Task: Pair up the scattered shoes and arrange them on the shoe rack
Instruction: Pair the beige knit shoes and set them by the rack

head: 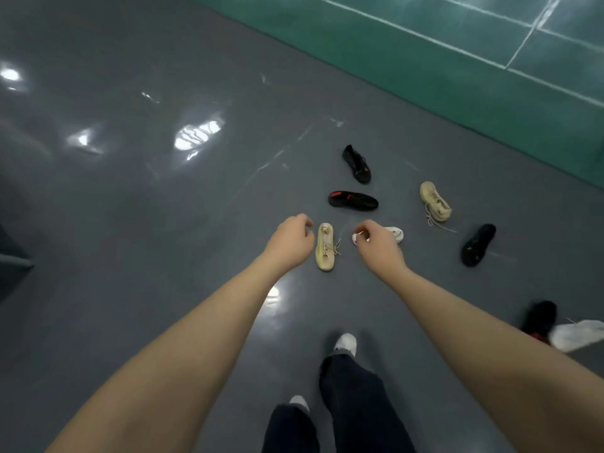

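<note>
Head view: left hand (pixel 291 243) and right hand (pixel 376 243) extended, fingers loosely curled, holding nothing; scattered shoes on grey floor (pixel 147 207); beige shoe (pixel 324 247) lies between both hands; white shoe (pixel 394 233) partly hidden behind right hand.

No readable text anywhere here: no brand, label, number or sign can be made out on the scattered shoes or the floor. The white lines on the green court surface (pixel 457 76) are plain markings, carrying no lettering.
</note>
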### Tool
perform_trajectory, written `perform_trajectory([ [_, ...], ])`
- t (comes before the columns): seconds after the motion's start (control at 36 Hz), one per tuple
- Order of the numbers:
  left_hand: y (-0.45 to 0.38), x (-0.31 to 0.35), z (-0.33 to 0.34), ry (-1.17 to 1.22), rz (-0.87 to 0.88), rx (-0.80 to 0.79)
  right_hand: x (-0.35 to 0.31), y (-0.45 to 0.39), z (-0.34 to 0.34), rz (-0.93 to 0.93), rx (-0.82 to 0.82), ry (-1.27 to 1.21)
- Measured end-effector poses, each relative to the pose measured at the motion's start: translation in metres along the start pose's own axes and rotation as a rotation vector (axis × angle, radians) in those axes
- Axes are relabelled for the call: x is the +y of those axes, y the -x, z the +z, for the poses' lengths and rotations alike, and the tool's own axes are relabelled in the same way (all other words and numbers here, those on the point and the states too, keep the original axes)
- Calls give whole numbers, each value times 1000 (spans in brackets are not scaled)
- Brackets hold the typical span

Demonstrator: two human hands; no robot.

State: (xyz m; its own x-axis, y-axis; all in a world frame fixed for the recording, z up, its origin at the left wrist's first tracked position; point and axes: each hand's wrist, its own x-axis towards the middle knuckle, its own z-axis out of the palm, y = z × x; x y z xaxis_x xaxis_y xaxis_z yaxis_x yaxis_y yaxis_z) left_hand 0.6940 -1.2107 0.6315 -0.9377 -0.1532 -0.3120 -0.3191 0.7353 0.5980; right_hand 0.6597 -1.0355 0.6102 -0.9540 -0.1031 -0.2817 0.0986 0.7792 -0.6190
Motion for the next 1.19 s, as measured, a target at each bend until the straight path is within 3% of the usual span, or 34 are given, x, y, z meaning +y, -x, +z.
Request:
perform_trajectory([
  [0.22,-82,36,16,-27,16,-74,22,-80,-23,63,41,-29],
  [0.53,-206,62,32,-12,-56,-113,38,-204,-34,99,-37,0],
  [0.83,-303,22,54,-41,-109,-231,57,-289,17,196,-120,-19],
  [1.19,-414,-59,110,11,-80,-329,104,-383,111,373,-49,-135],
])
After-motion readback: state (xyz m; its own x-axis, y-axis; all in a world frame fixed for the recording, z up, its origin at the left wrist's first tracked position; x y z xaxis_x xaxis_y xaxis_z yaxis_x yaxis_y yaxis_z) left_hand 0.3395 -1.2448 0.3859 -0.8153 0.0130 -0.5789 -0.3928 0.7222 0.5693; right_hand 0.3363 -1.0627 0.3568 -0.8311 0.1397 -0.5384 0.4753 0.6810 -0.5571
